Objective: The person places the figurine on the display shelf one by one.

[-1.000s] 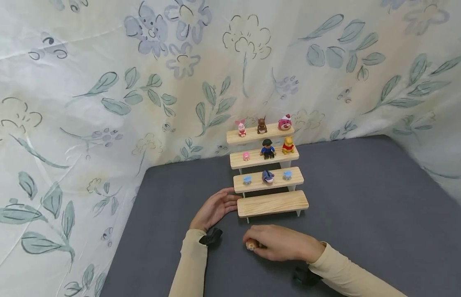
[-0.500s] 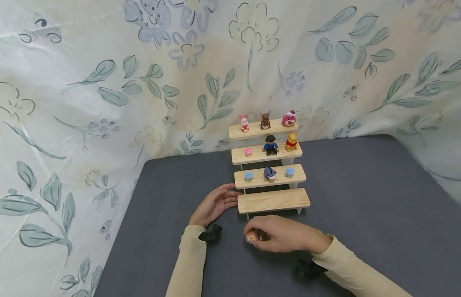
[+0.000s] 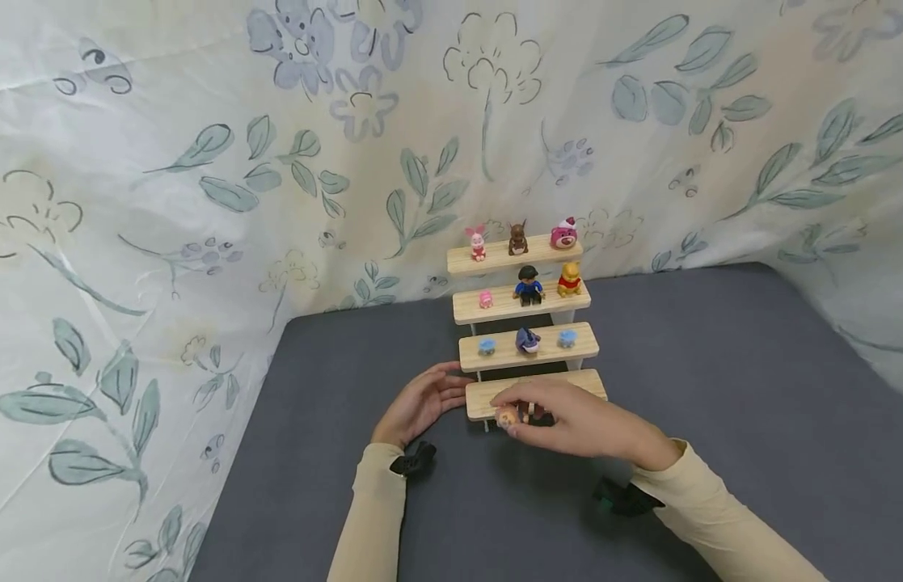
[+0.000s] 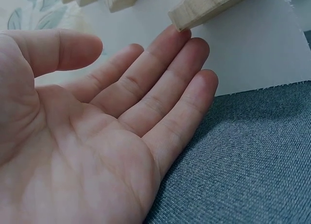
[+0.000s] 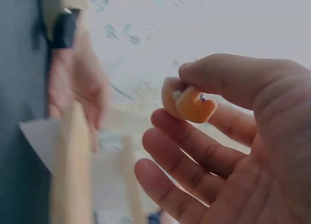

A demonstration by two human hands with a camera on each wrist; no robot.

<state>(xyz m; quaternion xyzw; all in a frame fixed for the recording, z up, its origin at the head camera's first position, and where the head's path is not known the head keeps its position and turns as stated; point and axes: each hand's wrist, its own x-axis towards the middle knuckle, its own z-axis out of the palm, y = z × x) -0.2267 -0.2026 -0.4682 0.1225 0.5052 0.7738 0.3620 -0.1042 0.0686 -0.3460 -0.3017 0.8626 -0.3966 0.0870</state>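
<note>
My right hand [image 3: 585, 420] pinches a small orange-and-peach figurine [image 5: 197, 107] between thumb and fingers. In the head view it hovers over the front of the lowest step [image 3: 480, 396] of a wooden stepped display stand; whether the figurine touches the wood I cannot tell. My left hand [image 3: 420, 406] lies at the stand's left side, palm turned inward and fingers extended. In the left wrist view, its fingertips touch the end of a wooden step [image 4: 209, 8]. Nothing is in that palm.
Higher steps carry a blue figurine [image 3: 487, 346], a donkey figurine [image 3: 527, 341], a capped figure [image 3: 528, 287], a yellow bear [image 3: 569, 280], a pink bear [image 3: 563, 233] and several others. A dark grey tabletop [image 3: 713, 388] meets a floral cloth [image 3: 276, 202] behind.
My right hand has lifted the figurine off the tabletop area and moved it forward and slightly right, to the lowest step. The left hand stays at the stand's side.
</note>
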